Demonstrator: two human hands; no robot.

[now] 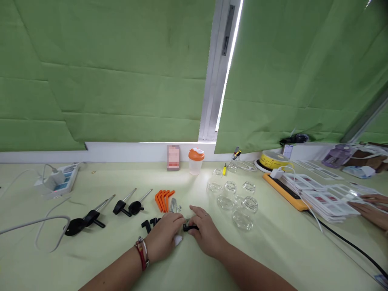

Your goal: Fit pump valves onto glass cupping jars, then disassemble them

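My right hand (208,234) is closed, fingertips on a small black part (190,228) just above the table. My left hand (165,236) is curled beside it, its fingertips close to the same part. A bit of something white (178,239) shows under the left palm; its kind is hidden. Left of that hand lie black angled pieces (146,226), partly covered by it. Beyond the fingers are several thin metal screws (173,205) and a row of orange bent pieces (163,200). Further left lie black knob-like parts with metal rods (135,207).
Several clear glass jars (242,220) stand on the right. A lidded orange cup (196,161) and a phone-like screen (173,157) are at the back. A power strip (68,180) sits far left. Stacked white cards (327,206) lie near another person's hands (371,208).
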